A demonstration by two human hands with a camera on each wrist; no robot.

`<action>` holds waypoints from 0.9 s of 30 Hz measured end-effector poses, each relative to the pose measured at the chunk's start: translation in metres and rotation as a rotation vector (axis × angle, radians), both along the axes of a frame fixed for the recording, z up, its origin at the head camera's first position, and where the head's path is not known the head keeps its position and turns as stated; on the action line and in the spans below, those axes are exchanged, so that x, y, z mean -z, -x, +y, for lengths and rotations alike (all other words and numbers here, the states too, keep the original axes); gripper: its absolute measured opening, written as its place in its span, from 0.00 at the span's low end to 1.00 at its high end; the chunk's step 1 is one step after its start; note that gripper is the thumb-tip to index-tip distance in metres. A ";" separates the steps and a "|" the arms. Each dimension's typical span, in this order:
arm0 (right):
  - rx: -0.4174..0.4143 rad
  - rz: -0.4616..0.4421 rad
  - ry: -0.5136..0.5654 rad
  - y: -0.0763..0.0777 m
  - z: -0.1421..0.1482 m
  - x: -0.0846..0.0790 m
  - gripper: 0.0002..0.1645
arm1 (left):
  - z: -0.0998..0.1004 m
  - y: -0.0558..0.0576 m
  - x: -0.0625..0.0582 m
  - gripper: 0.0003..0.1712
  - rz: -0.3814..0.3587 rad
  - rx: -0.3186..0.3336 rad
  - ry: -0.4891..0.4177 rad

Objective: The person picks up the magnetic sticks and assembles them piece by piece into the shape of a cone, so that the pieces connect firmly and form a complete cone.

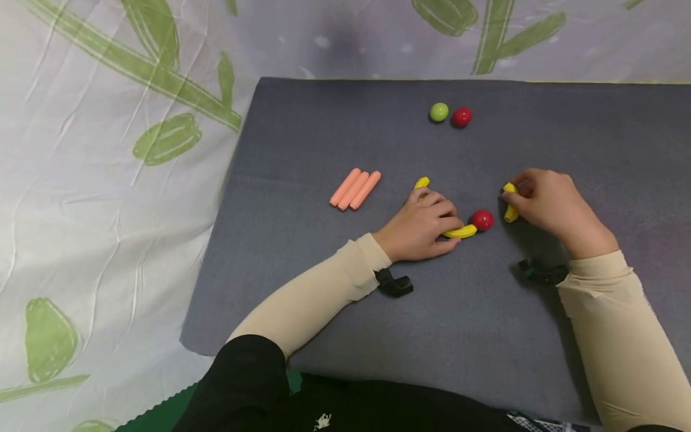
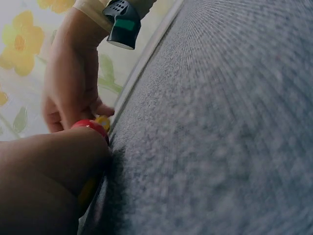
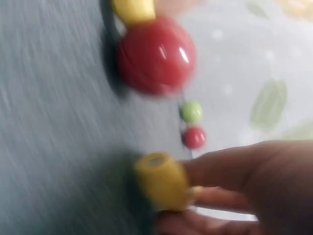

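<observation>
The left grip (image 1: 420, 227) lay palm down, fingers (image 1: 445, 209) bent; the right grip (image 1: 559, 209) pinched with thumb (image 1: 522, 205) and fingers, both sleeved forearms (image 1: 313, 300) stretched forward.

1. The bench (image 1: 291, 258) has a grey, fabric-textured top; in the head view it runs from left of centre to the right edge, its left side slanting.
2. Three pink toy sausages (image 1: 355, 189) lie parallel and slanted, close together, just above mid-frame.
3. Upper right of centre, a green ball (image 1: 439, 112) sits just beside a red ball (image 1: 461, 117).
4. Right of centre, a second red ball (image 1: 482, 220) touches a yellow toy banana (image 1: 466, 231), partly covered.
5. Another yellow banana (image 1: 423, 182), mostly hidden, pokes out higher and further left.
</observation>
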State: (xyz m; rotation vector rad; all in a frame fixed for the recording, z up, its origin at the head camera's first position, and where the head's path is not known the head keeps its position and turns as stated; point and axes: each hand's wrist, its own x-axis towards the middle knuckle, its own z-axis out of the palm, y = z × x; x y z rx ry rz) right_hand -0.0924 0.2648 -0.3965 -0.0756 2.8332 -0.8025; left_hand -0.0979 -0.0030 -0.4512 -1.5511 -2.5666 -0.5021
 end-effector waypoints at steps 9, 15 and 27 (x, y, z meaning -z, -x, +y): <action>0.058 0.103 0.092 -0.006 -0.024 0.007 0.22 | 0.000 -0.001 -0.002 0.15 -0.006 0.017 0.030; 0.046 0.101 0.097 -0.005 -0.025 0.008 0.22 | -0.002 0.003 -0.005 0.19 -0.035 -0.139 -0.178; 0.021 0.109 0.124 -0.001 -0.031 0.014 0.20 | -0.015 0.025 -0.008 0.19 -0.450 -0.587 -0.206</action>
